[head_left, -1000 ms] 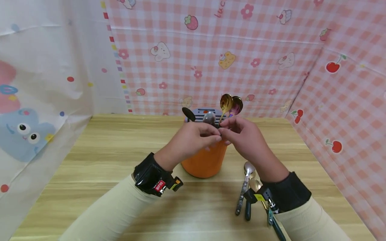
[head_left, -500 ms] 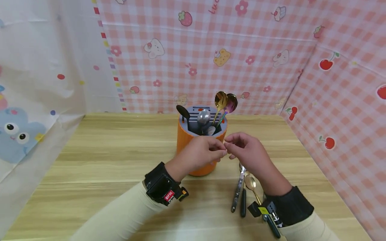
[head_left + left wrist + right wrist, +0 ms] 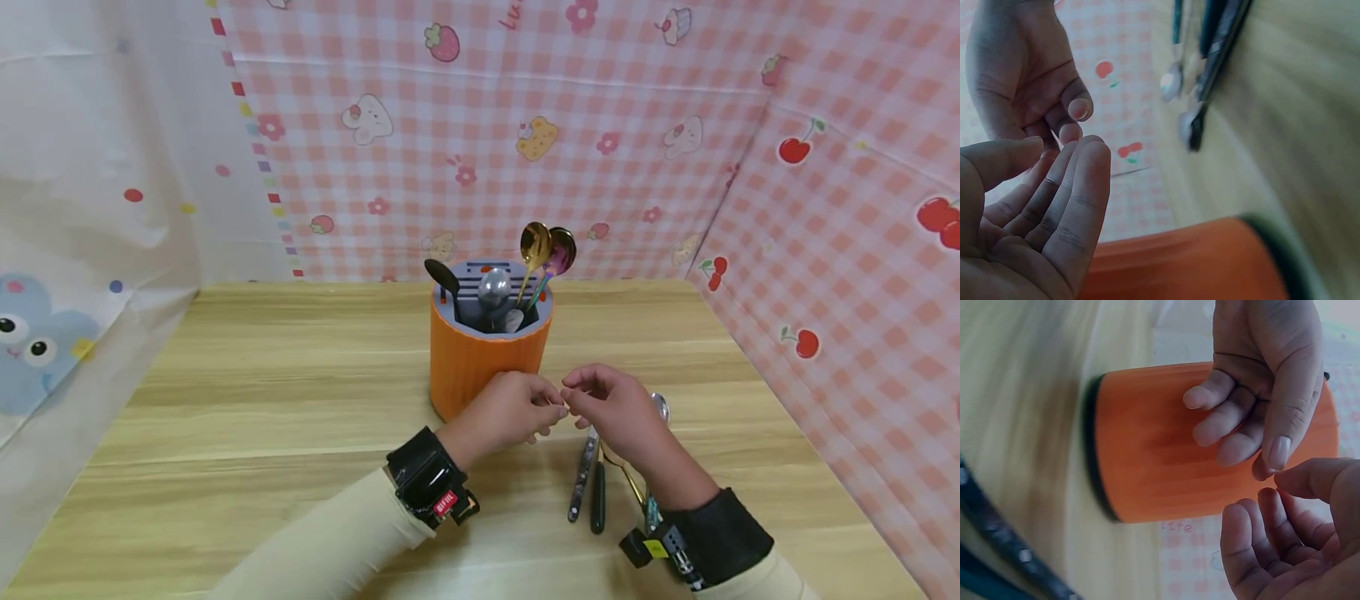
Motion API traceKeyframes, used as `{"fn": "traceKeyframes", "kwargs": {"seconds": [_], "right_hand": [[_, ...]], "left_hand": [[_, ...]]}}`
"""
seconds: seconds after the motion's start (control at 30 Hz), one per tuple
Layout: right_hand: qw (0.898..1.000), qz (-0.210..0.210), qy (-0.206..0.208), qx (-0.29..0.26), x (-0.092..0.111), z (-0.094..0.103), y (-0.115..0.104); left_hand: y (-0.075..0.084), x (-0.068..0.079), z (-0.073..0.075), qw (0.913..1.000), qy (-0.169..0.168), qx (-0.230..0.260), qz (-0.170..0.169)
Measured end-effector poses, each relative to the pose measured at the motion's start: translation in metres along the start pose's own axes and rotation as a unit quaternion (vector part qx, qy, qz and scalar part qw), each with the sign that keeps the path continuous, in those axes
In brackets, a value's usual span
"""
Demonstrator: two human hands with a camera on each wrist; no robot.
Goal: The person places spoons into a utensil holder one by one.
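Head view: our left hand and right hand hover at the near side of the orange holder, fingers loosely curved, holding nothing we can see. Loose cutlery lies near right on the worktop; we'd best pinch one handle at a time, keeping clear of the holder.

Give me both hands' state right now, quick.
Left hand: open, fingers relaxed, holding nothing visible.
Right hand: open, fingers loosely bent, holding nothing visible.
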State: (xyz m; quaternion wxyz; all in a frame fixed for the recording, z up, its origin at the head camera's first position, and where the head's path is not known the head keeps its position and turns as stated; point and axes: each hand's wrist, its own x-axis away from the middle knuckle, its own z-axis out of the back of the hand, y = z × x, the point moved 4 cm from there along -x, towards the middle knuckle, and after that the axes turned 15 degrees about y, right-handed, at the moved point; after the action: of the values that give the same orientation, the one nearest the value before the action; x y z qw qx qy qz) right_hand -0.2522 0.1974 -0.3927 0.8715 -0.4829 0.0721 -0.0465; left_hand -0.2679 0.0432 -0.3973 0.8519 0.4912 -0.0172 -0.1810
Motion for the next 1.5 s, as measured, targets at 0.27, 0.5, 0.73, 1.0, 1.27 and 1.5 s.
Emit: {"fn": "traceKeyframes", "kwargs": {"seconds": [0.27, 0.5, 0.73, 1.0, 1.27, 1.5], "right_hand": [[0.998, -0.042, -0.016, 0.032, 0.002, 0.001, 0.031], [0.997, -0.061, -0.009, 0.038, 0.003, -0.005, 0.057], [0.996, -0.062, -0.01, 0.061, 0.006, -0.008, 0.072], [0.996, -0.064, -0.001, 0.064, 0.005, -0.011, 0.082], [0.996, -0.053, 0.006, 0.076, 0.006, -0.01, 0.083], [0.995, -0.04, -0.004, 0.088, 0.007, -0.014, 0.083]], "left_hand": [[-0.018, -0.002, -0.026, 0.9984, -0.01, -0.048, 0.028], [-0.03, 0.003, -0.047, 0.9983, -0.014, -0.044, 0.036], [-0.035, 0.007, -0.065, 0.9973, -0.013, -0.064, 0.034], [-0.04, 0.013, -0.082, 0.9924, -0.035, -0.114, 0.031], [-0.036, 0.011, -0.09, 0.9851, -0.047, -0.165, -0.011], [-0.035, 0.012, -0.092, 0.9799, -0.052, -0.188, -0.044]]}}
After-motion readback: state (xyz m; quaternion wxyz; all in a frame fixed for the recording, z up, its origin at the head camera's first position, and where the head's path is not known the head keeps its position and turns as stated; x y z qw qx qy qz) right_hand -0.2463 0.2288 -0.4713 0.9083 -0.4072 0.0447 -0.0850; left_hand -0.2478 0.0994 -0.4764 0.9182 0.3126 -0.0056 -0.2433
